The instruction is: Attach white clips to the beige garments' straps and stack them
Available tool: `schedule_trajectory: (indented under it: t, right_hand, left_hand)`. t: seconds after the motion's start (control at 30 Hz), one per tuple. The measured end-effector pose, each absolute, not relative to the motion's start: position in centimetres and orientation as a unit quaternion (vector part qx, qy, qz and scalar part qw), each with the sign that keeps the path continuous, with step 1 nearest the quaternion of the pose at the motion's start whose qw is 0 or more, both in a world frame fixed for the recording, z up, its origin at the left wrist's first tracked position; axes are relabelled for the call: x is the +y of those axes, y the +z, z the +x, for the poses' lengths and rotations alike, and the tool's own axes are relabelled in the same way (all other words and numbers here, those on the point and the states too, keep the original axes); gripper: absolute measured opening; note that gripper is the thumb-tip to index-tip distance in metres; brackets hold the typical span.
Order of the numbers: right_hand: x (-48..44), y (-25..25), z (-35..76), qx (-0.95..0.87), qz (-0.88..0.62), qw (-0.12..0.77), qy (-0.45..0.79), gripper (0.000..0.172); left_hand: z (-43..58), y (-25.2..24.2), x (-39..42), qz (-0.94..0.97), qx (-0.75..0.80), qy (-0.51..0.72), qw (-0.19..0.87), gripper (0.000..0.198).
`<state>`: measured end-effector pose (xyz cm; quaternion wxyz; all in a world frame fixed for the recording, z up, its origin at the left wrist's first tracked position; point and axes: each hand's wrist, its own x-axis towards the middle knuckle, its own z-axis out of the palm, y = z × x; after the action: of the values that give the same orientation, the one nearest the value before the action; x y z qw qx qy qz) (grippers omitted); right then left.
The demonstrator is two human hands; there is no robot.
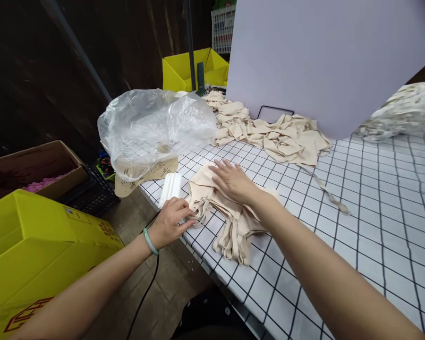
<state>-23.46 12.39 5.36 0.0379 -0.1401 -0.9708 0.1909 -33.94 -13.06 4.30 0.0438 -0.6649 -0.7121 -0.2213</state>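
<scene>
A stack of beige fabric pieces (pixel 230 222) lies near the front left edge of the checked table (pixel 375 212). My right hand (pixel 233 182) rests flat on top of the stack, fingers stretched out. My left hand (pixel 170 222), with a green bangle at the wrist, pinches the stack's left edge between its curled fingers. A small white ribbed block (pixel 170 188) lies just beyond that hand.
A crumpled clear plastic bag (pixel 152 127) sits on a brown paper sheet at the table's left corner. More beige pieces (pixel 276 134) are heaped at the back before a pale board. Yellow bins (pixel 31 245) and a cardboard box (pixel 31 167) stand left on the floor.
</scene>
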Motion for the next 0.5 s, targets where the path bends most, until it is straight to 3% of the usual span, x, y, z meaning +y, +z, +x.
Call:
schedule_trajectory:
  t: [0.13,0.33,0.4,0.5]
  right_hand:
    - [11.3,3.2,-26.5,-0.969,-0.123,-0.036,0.212,0.071]
    - [11.4,0.8,-26.3,-0.971,-0.134,-0.022,0.197,0.071]
    - [11.3,1.0,-26.4,-0.968,-0.135,-0.019,0.21,0.071]
    - [11.3,2.2,-26.8,-0.961,-0.14,-0.013,0.238,0.072]
  left_hand:
    - [-34.6,4.6,-13.2,-0.64,-0.723,-0.26,-0.037,0.02]
    - [-36.2,5.0,-14.6,-0.614,-0.742,-0.236,-0.13,0.022]
    - [-36.4,5.1,-14.6,-0.601,-0.752,-0.24,-0.122,0.02]
    - [-35.7,5.8,-13.3,-0.569,-0.771,-0.285,-0.029,0.014]
